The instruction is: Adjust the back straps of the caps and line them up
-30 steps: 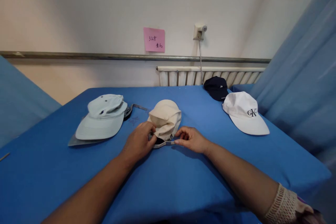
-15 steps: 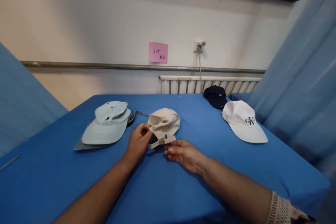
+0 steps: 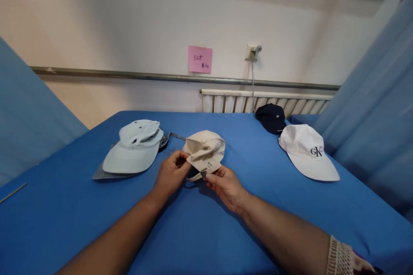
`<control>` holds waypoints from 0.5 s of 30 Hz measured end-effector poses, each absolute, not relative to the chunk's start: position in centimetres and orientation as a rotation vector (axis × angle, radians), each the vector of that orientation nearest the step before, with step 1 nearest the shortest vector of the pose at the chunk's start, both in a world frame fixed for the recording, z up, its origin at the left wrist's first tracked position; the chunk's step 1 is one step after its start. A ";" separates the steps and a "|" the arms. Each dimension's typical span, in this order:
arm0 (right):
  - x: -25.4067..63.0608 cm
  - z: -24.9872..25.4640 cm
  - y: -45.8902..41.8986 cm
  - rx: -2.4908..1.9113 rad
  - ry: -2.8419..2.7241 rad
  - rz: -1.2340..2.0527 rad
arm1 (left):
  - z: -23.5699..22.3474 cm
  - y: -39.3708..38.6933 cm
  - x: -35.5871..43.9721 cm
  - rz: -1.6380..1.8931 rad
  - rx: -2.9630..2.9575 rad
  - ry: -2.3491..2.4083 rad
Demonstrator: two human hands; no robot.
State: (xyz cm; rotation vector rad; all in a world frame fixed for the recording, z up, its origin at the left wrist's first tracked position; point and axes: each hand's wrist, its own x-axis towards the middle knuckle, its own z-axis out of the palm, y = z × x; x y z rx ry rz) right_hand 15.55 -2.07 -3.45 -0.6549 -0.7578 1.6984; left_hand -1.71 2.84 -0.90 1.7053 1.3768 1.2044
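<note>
A beige baseball cap (image 3: 209,148) sits in the middle of the blue-covered table, its back opening and strap facing me and its crown dented. My left hand (image 3: 172,172) pinches the cap's left edge beside the opening. At the strap's buckle, the fingers of my right hand (image 3: 227,184) are closed on the strap (image 3: 195,177) on the near side. A small buckle loop (image 3: 209,164) shows on the fabric just above those fingertips. The brim is hidden behind the crown.
To the left, a light blue cap (image 3: 134,150) lies on top of a grey one (image 3: 111,175). A white cap (image 3: 306,152) and a navy cap (image 3: 271,117) are at the right. A thin stick (image 3: 13,192) lies at the far left. Blue curtains (image 3: 374,124) flank the table.
My right hand has shifted from the strap's right end to the buckle and closed on it. My left hand keeps its hold on the cap. The view has tilted upward.
</note>
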 end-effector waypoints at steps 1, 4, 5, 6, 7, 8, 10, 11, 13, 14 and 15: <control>15.6 -3.3 -2.2 -0.647 -0.799 1.668 | -1.0 2.9 -1.7 1.197 1.714 1.378; 15.6 -3.3 -2.4 -0.685 -0.846 1.596 | -1.1 2.9 -1.5 1.185 1.736 1.382; 15.6 -3.4 -2.4 -0.712 -0.846 1.586 | -1.2 2.9 -1.4 1.186 1.738 1.379; 15.7 -3.6 -2.4 -0.740 -0.847 1.584 | -1.2 2.8 -1.3 1.187 1.738 1.374; 15.7 -3.7 -2.4 -0.760 -0.850 1.586 | -1.1 2.7 -1.3 1.190 1.735 1.368; 15.8 -3.9 -2.3 -0.766 -0.853 1.587 | -1.1 2.7 -1.2 1.195 1.730 1.365; 15.9 -4.3 -2.2 -0.764 -0.856 1.575 | -1.1 2.6 -1.0 1.202 1.724 1.365; 15.9 -4.5 -2.2 -0.765 -0.857 1.563 | -1.1 2.6 -1.0 1.202 1.727 1.363; 15.9 -4.7 -2.1 -0.781 -0.859 1.540 | -1.2 2.7 -1.0 1.192 1.745 1.352; 15.9 -4.8 -2.0 -0.792 -0.863 1.531 | -1.3 2.7 -1.0 1.184 1.757 1.340; 15.9 -4.9 -2.0 -0.804 -0.868 1.522 | -1.4 2.7 -1.1 1.173 1.767 1.324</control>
